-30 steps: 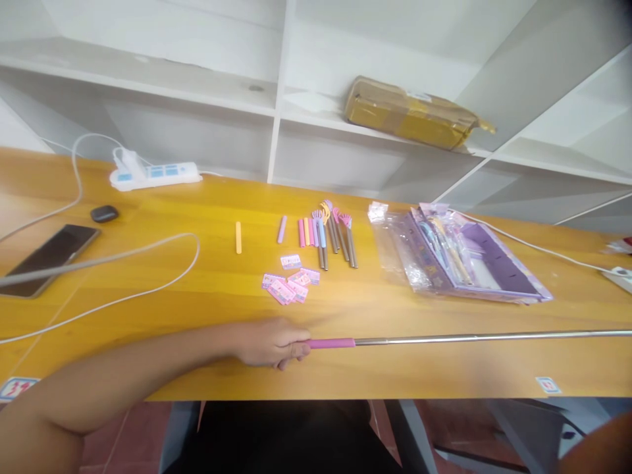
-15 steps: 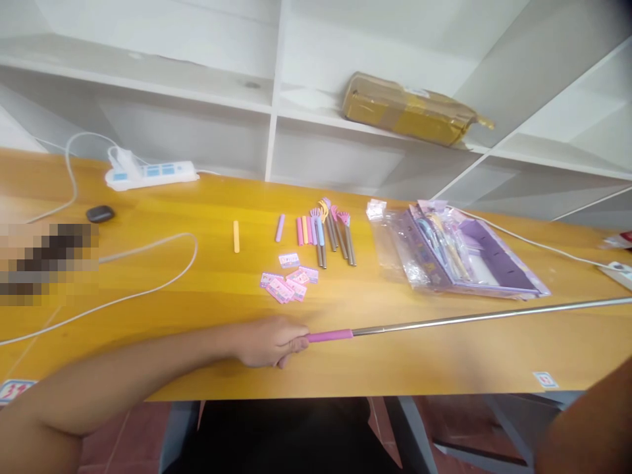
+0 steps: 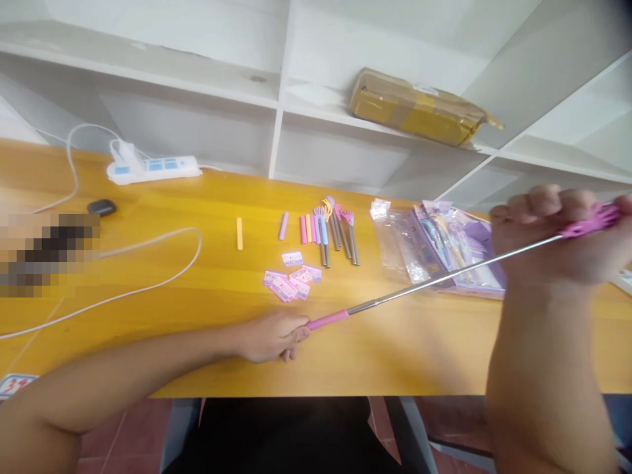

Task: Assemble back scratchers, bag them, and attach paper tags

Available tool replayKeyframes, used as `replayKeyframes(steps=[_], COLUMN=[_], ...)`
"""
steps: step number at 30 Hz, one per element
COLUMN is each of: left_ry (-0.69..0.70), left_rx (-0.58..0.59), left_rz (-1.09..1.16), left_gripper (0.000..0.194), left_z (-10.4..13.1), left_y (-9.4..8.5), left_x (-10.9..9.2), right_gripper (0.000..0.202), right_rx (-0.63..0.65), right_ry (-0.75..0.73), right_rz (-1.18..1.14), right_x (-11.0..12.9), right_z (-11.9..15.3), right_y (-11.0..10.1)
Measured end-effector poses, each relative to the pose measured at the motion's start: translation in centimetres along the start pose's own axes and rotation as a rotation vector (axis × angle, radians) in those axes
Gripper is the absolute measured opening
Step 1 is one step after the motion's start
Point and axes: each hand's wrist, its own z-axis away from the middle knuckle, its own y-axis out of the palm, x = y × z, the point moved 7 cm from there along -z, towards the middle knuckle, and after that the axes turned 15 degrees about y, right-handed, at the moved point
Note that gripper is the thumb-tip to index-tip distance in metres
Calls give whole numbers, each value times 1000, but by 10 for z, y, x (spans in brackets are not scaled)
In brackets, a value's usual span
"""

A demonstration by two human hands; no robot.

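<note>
A telescopic back scratcher (image 3: 409,288) stretches at a slant above the table, its metal rod drawn out long. My left hand (image 3: 276,334) is closed round its pink grip sleeve (image 3: 330,320). At the far end, my right hand (image 3: 548,247) is closed about the pink claw head (image 3: 590,222), with the fingers curled over. Beyond the rod lie several short back scratchers (image 3: 340,230) with claw heads, beside a few coloured sleeves (image 3: 309,229). Small pink printed cards (image 3: 286,288) are spread past my left hand. A purple sleeve (image 3: 284,225) and a yellow sleeve (image 3: 239,234) lie apart.
A purple display box (image 3: 476,289) with packed items stands at the right, partly behind my right forearm, clear plastic bags (image 3: 402,247) beside it. A power strip (image 3: 158,170), white cable (image 3: 148,247) and black object (image 3: 101,207) lie left. A taped carton (image 3: 419,108) sits on the shelf.
My right hand has come up into view at the right, on the claw head. The rod's right end has risen, while my left hand stays on the sleeve.
</note>
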Motion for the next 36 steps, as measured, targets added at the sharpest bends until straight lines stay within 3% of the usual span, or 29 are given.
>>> replayKeyframes(steps=[2,4,9,13,20,36], left_ry=[19,19,-24,20,68,48], left_rx=[-44,-97,-153,-201,-276,-307], left_rz=[33,96,199,253,307,147], left_gripper=[56,58,63,64,57,64], left_z=[-1,-2,-2,-4,-5,-3], left_y=[-1,-3,-3,-4,-7,-16], left_x=[3,5,9,13,15,9], right_gripper=[79,77,55,60,72,76], right_rx=[213,334,567,611,645,584], right_ry=[-75,-130,-182,-182,-31,-70], right_rz=[262,425,510,535,581,510], right_x=[-19,-41,-92,-124,-203,-215], right_z=[4,5,12,26,54,64], right_y=[20,29,36,38,28,23])
